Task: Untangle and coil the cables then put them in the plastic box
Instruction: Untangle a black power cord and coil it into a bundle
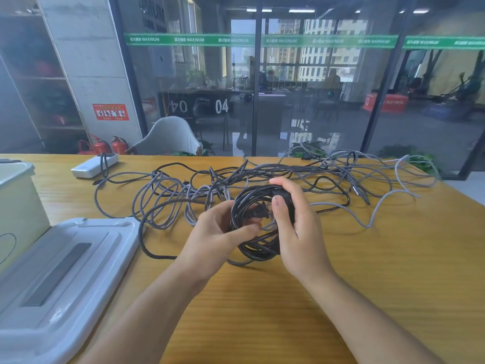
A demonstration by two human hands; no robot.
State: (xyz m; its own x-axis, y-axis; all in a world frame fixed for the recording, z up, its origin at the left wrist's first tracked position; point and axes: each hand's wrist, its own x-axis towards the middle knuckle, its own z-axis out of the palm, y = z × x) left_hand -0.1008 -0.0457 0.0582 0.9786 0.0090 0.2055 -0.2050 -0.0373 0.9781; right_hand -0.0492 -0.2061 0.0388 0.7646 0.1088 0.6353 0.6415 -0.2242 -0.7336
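Observation:
A coil of black cable (pixel 245 206) is held between both hands above the wooden table (pixel 262 298). My left hand (pixel 217 232) grips the coil's left side, its thumb lying across the strands. My right hand (pixel 296 227) wraps around the right side, thumb pressed on the front. A black two-pin plug (pixel 258 207) sits inside the coil's ring. Behind the hands a tangle of grey braided cables (pixel 199 193) spreads across the table to the right edge. The plastic box (pixel 18 203) stands at the far left, and its white lid (pixel 65 271) lies flat beside it.
A white power brick (pixel 94 165) with a black cord lies at the table's back left. A grey chair (pixel 169 136) stands behind the table. A glass wall closes off the back, with two red fire extinguishers (pixel 110 145) on the floor at left.

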